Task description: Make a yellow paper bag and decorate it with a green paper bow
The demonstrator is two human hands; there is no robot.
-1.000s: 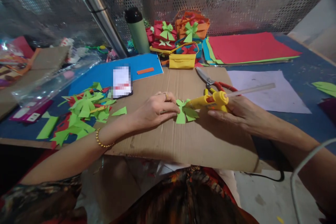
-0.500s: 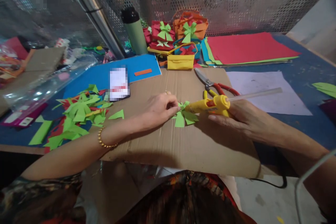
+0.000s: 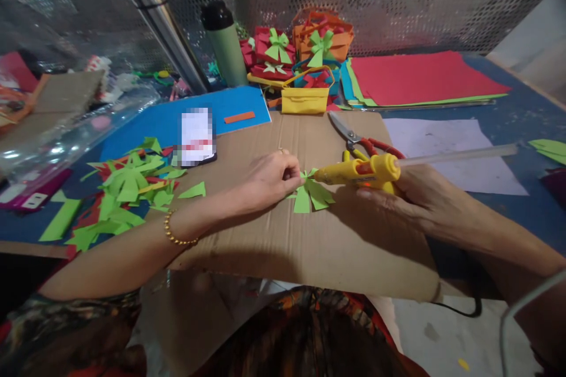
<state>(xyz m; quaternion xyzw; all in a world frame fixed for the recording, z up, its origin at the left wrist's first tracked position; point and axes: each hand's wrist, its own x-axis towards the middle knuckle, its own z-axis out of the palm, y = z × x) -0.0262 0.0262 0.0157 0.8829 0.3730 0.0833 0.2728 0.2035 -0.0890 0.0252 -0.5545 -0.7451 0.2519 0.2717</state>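
On the cardboard sheet (image 3: pixel 283 247) lies a light green paper bow (image 3: pixel 307 195) with spread tails. My left hand (image 3: pixel 276 177) is closed, thumb and fingers pinching the bow's left side. My right hand (image 3: pixel 413 194) is wrapped round a yellow hot glue gun (image 3: pixel 360 172), with a long clear glue stick (image 3: pixel 464 154) poking out of its back. The gun's nozzle points left, at the upper part of the bow; I cannot tell whether it touches the paper. Just beyond the gun are pruning shears (image 3: pixel 351 136) with red handles.
Green and red paper scraps (image 3: pixel 128 188) are heaped at the left, near a phone (image 3: pixel 197 136). Small paper bags with bows (image 3: pixel 278 50), a yellow paper bag (image 3: pixel 305 100), a green bottle (image 3: pixel 225 47) and a steel flask (image 3: pixel 163 29) stand behind. Red paper sheets (image 3: pixel 428 79) lie back right.
The glue gun and my right hand have shifted slightly right, and the glue stick reaches further right. My left hand still pinches the bow.
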